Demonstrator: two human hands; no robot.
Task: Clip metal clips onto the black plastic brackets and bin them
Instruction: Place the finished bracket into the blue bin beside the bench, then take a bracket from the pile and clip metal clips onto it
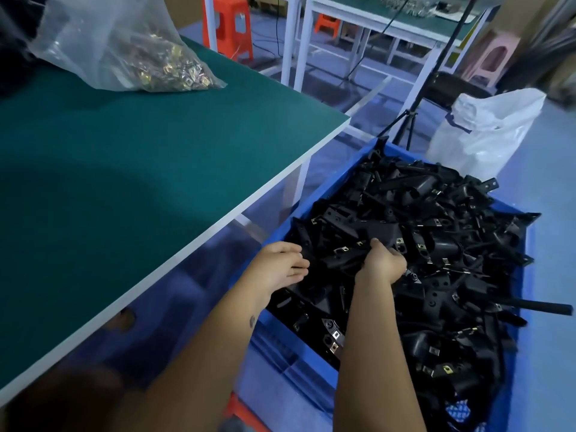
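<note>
Right grip [381,260] amid binned brackets [436,244]

Left hand [282,264] open, right hand [381,262] curled, both forearms outstretched.

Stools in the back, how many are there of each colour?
Orange stools: 2, a tall one behind the green table and a smaller one under the far bench.
Pink stools: 1, at the right.
Total: 3 stools in view.
</note>
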